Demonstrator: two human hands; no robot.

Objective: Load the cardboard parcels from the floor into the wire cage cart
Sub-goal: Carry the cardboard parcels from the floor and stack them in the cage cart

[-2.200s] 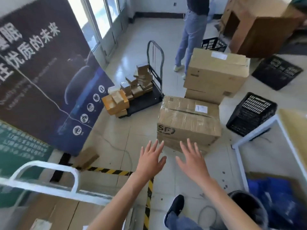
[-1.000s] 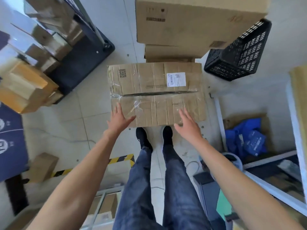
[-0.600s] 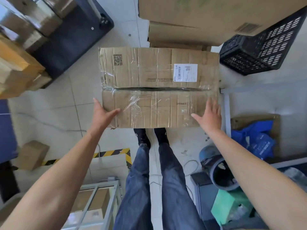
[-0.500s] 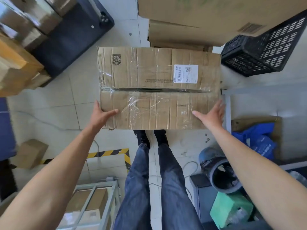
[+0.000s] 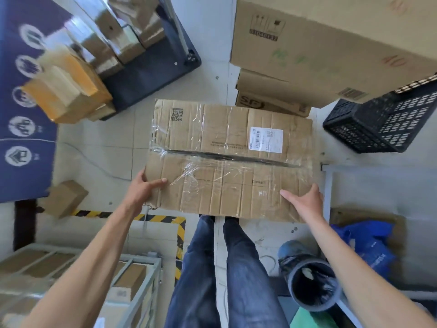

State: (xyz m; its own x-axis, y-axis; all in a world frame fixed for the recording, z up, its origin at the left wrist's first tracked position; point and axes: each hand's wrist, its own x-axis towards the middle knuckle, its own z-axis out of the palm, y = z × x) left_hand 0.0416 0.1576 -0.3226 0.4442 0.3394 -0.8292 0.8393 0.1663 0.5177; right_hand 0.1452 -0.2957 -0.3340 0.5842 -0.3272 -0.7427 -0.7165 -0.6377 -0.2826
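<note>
Left grip clamps box at near-left corner, thumb on top. Right grip clasps near-right corner, thumb on top. Cage cart below left grip.

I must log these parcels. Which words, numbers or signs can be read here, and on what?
"SF": side of the low box behind the held parcel.
"10": handwritten on the big carton.
White label, carton's stamped number, banner signs: too small or blurred.
</note>
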